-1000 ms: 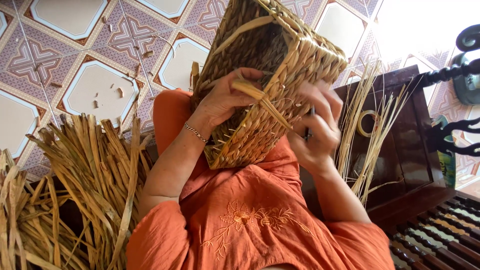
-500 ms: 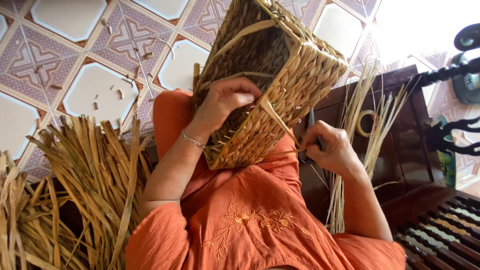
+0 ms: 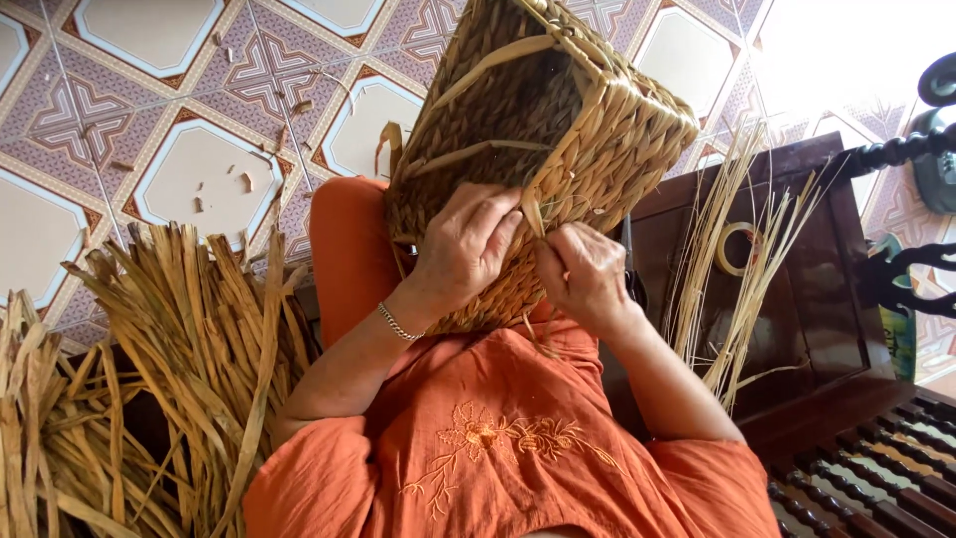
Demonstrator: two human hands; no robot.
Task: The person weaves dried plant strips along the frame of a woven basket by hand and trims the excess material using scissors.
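**Both hands at the side of a woven basket**

The floor (image 3: 189, 169) is patterned tile in cream, mauve and rust, littered with small straw scraps. A dark wooden bench (image 3: 817, 289) stands at the right with a roll of pale tape (image 3: 735, 249) on it and a loose sheaf of thin pale straw stalks (image 3: 742, 269) lying across it. Heaps of flat dried tan reed strips (image 3: 169, 369) lie at the left.

The left hand (image 3: 463, 249), a thin chain bracelet (image 3: 398, 322) at its wrist, presses flat against the rectangular woven straw basket (image 3: 538, 130), which rests on the lap in orange cloth, tilted away. The right hand (image 3: 583, 274), fingers curled tight, pinches a flat straw strip (image 3: 533, 214) at the basket's wall. The inside of the basket is not visible.
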